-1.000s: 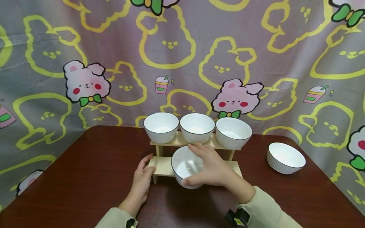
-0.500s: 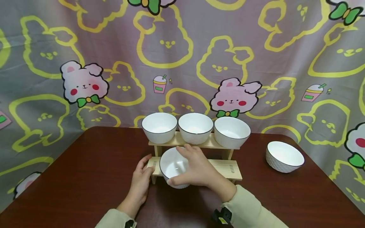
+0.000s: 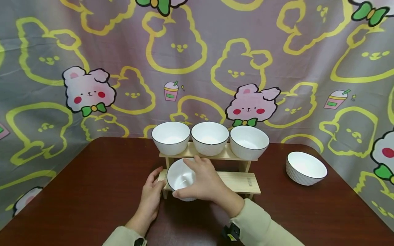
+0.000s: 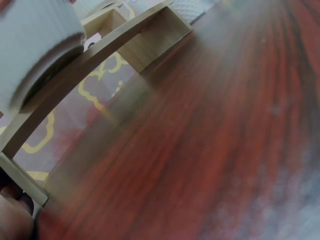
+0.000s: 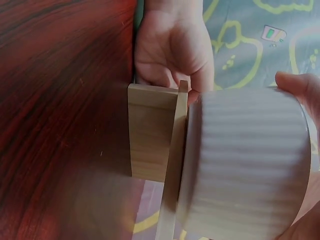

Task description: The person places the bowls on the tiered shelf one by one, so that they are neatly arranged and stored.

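My right hand (image 3: 207, 179) holds a white bowl (image 3: 181, 175) with a dark rim, thumb at the near side and fingers across the far side. This bowl sits at the left part of the lower board of a two-tier wooden rack (image 3: 238, 181). In the right wrist view the ribbed bowl wall (image 5: 245, 160) has its base against the board. My left hand (image 3: 150, 198) grips the left end of the lower tier; part of its fingers is hidden behind the rack. The left wrist view shows the bowl (image 4: 37, 47) over the board edge.
On the upper tier stand three white bowls in a row: left (image 3: 171, 138), middle (image 3: 210, 138), right (image 3: 249, 142). Another white bowl (image 3: 306, 169) with a patterned outside stands on the dark red table (image 3: 107, 191) at the right. A patterned cloth (image 3: 129, 41) hangs behind.
My right hand has carried the bowl leftward along the lower tier, toward my left hand. The left hand has stayed at the rack's end. The view has shifted slightly.
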A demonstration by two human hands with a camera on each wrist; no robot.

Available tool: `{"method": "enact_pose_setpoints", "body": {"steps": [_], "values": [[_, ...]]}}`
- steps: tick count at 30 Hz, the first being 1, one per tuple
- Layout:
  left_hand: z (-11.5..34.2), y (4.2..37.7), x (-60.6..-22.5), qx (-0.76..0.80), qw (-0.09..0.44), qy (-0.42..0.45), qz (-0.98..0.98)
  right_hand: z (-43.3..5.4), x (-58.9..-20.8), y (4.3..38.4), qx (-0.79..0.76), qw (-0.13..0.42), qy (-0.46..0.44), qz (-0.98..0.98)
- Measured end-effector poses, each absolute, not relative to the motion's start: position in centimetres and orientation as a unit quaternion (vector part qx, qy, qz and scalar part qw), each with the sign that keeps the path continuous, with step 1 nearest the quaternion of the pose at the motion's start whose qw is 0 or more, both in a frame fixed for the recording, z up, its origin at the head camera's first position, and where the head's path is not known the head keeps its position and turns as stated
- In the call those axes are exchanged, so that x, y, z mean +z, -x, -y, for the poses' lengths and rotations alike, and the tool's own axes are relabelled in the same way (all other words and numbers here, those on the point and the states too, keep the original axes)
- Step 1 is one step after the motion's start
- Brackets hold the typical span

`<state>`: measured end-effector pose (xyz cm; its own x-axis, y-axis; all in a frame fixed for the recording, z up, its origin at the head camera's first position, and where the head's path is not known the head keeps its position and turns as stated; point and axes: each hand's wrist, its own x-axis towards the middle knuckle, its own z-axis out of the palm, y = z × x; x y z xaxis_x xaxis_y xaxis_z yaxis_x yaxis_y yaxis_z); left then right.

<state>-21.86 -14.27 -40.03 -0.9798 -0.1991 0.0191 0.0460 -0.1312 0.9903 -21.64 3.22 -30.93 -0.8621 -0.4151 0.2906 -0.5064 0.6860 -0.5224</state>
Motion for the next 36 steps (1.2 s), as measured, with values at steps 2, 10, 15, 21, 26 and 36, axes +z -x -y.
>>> {"method": "enact_pose_setpoints", "body": {"steps": [2,10,15,21,26,36], "values": [[14.33,21.82,-40.04,-0.748,0.083,-0.061,0.656,-3.04,-30.92,21.64,0.301,0.077,-0.248,0.918],[14.29,21.85,-40.03,-0.75,0.081,-0.056,0.654,-2.72,-30.83,21.54,0.289,0.084,-0.236,0.924],[14.26,21.82,-40.02,-0.753,0.079,-0.056,0.65,-2.65,-30.73,21.5,0.27,0.09,-0.241,0.928],[14.3,21.78,-39.92,-0.755,0.081,-0.056,0.649,-2.56,-30.85,21.51,0.259,0.099,-0.249,0.928],[14.26,21.77,-39.84,-0.758,0.079,-0.055,0.645,-2.59,-30.99,21.48,0.261,0.101,-0.252,0.926],[14.24,21.81,-39.97,-0.771,0.076,-0.058,0.63,-2.68,-31.11,21.36,0.268,0.091,-0.252,0.925]]}}
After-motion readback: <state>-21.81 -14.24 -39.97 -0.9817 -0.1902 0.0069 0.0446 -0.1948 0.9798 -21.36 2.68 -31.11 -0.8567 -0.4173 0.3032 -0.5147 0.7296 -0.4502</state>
